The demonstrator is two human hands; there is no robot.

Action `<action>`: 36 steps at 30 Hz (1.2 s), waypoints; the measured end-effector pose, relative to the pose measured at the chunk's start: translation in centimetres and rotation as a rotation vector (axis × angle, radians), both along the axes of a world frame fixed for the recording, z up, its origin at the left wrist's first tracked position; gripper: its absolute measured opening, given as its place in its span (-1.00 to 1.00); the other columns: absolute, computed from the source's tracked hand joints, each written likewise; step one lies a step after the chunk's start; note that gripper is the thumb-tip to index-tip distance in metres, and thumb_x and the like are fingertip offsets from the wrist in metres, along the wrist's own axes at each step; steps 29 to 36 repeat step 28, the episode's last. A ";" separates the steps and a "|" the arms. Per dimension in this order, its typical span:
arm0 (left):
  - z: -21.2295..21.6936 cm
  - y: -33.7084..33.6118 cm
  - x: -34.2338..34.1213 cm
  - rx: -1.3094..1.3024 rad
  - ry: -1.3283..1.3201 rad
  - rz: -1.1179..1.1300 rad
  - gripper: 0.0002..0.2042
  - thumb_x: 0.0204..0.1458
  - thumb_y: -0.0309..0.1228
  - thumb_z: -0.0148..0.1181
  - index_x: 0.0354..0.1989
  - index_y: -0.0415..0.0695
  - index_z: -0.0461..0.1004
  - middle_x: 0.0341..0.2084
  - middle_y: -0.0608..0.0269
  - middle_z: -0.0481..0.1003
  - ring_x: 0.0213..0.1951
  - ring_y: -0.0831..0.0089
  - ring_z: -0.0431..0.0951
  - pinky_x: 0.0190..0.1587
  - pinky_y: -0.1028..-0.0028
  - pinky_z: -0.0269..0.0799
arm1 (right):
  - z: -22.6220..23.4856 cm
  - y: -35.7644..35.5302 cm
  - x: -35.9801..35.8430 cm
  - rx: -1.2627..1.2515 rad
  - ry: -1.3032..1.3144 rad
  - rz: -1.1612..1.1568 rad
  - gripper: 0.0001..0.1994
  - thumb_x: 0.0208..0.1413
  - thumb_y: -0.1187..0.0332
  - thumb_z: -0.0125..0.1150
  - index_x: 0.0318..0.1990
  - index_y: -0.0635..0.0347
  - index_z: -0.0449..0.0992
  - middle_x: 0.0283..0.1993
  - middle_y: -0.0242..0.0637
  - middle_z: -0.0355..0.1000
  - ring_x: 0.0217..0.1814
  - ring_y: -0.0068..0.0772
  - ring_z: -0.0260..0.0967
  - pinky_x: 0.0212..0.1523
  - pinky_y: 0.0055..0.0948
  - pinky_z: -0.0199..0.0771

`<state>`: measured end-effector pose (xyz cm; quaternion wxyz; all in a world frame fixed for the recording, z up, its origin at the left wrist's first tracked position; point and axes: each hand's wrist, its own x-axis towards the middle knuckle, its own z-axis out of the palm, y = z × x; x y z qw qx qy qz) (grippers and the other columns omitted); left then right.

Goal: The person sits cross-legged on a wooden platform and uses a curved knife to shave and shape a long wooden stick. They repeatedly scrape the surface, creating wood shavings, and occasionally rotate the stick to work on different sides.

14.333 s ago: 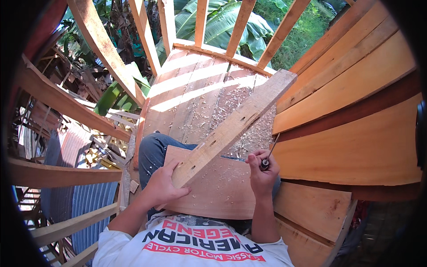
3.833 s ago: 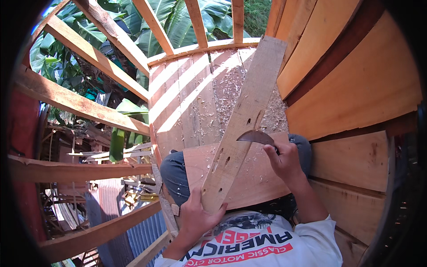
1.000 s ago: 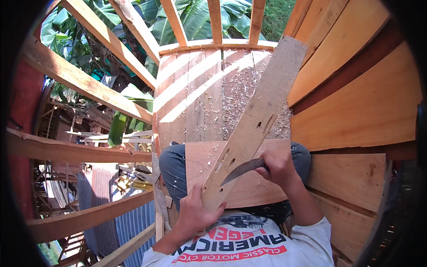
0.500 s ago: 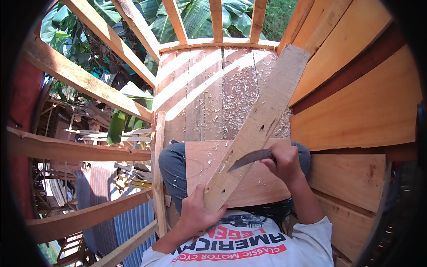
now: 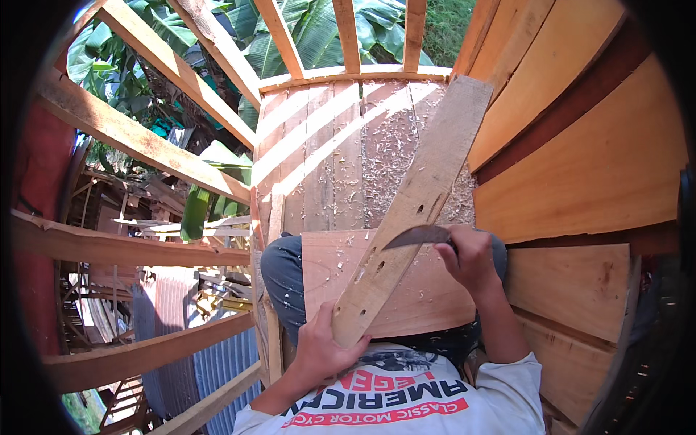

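A long wooden plank slants from my lap away to the far right, with several small dark slots cut in its face. My left hand is closed around the plank's near end. In my right hand is a knife with a dark curved blade, its handle hidden by my fingers. The blade lies over the middle of the plank, its tip pointing left; whether it touches the wood I cannot tell. Beneath the plank, a flat plywood board rests across my legs.
Curled wood shavings cover much of the plank floor ahead. Wooden rails fence the left and far sides, with corrugated sheets below and banana leaves beyond. Broad wooden boards line the right.
My right hand has moved the knife slightly away from me along the plank, and the blade has turned flatter. The plank's far end has shifted a little left. My left hand keeps its hold.
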<state>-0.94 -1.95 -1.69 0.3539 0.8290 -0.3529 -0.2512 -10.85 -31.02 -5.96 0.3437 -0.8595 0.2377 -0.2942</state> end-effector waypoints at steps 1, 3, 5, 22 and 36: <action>0.1 0.0 0.0 0.028 -0.007 0.001 -0.40 -0.26 -0.24 0.45 -0.10 -0.30 0.31 -0.45 -0.16 0.49 -0.38 -0.07 0.58 -0.35 0.22 0.50 | 0.0 -0.5 -0.2 0.128 0.050 -0.104 -0.61 0.20 0.12 0.12 -0.51 0.27 0.39 -0.68 -0.13 0.25 -0.64 -0.07 0.29 -0.61 -0.25 0.24; 0.2 -0.2 -0.2 0.028 -0.008 -0.007 -0.41 -0.25 -0.24 0.45 -0.09 -0.30 0.31 -0.44 -0.15 0.50 -0.38 -0.06 0.58 -0.35 0.22 0.50 | -0.2 0.3 -0.1 -0.044 -0.062 -0.007 -0.59 0.23 0.12 0.09 -0.53 0.27 0.37 -0.70 -0.15 0.21 -0.68 -0.14 0.23 -0.61 -0.30 0.21; 0.5 -0.7 -0.4 -0.029 0.006 -0.024 -0.40 -0.24 -0.24 0.44 -0.08 -0.30 0.31 -0.44 -0.14 0.50 -0.38 -0.05 0.59 -0.36 0.24 0.50 | -0.7 1.2 0.0 -0.214 -0.175 0.098 -0.58 0.25 0.12 0.06 -0.56 0.26 0.35 -0.73 -0.17 0.16 -0.71 -0.22 0.17 -0.61 -0.36 0.18; -0.3 -0.1 0.0 0.024 -0.006 -0.003 -0.36 -0.25 -0.19 0.43 -0.03 -0.26 0.29 -0.39 -0.11 0.52 -0.36 -0.04 0.60 -0.32 0.22 0.52 | -1.5 2.1 -1.2 -0.011 0.017 0.057 -0.51 0.32 0.09 -0.07 -0.61 0.24 0.22 -0.72 -0.32 0.09 -0.70 -0.45 0.06 -0.61 -0.42 0.00; -0.3 0.1 0.9 0.117 0.013 -0.054 -0.37 -0.23 -0.16 0.41 -0.01 -0.23 0.30 -0.33 -0.17 0.52 -0.31 -0.03 0.60 -0.24 0.20 0.52 | -0.2 -2.3 -3.4 0.631 -0.220 -0.317 -0.59 0.21 0.04 0.13 -0.51 0.15 0.26 -0.71 -0.37 0.25 -0.76 -0.27 0.11 -0.68 -0.37 0.24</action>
